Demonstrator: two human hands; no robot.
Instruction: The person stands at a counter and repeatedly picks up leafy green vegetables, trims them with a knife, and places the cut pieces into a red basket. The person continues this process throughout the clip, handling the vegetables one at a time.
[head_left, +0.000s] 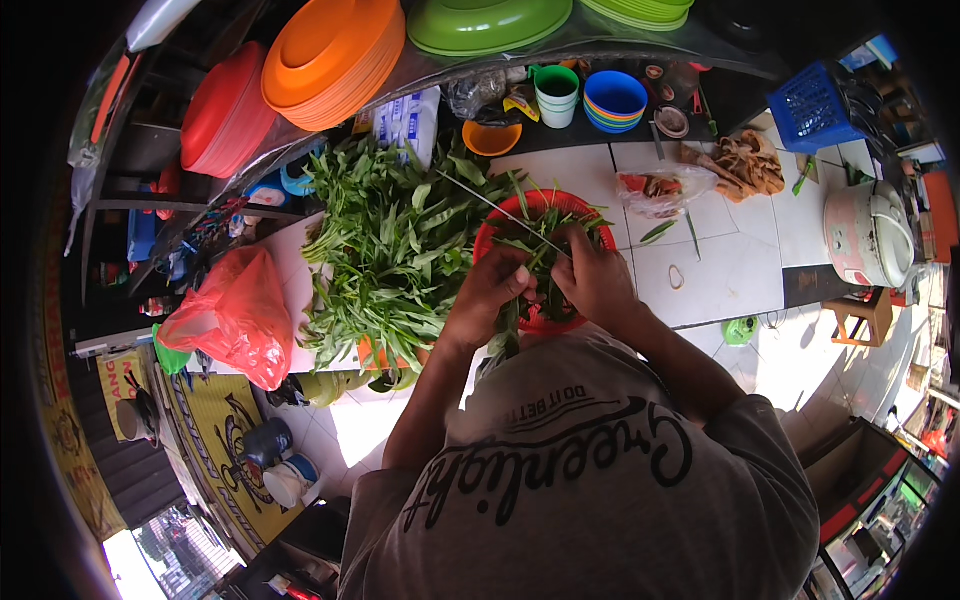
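Observation:
A red plastic basket stands before me on the white tiled counter, with cut leafy greens inside. My left hand is over its near left side, fingers closed around green stems. Close beside it, my right hand grips a knife. The thin blade is seen nearly edge-on and slants up to the left across the basket; its handle is hidden in my fingers. Left of the basket spreads a large heap of long-leaved greens, probably water spinach. Some leaves hang below my left hand against my shirt.
A red plastic bag sits left of the heap. Rightward lie a clear bag of food, crumpled brown paper, a rubber band and a rice cooker. Stacked orange plates overhang the counter, with blue bowls behind.

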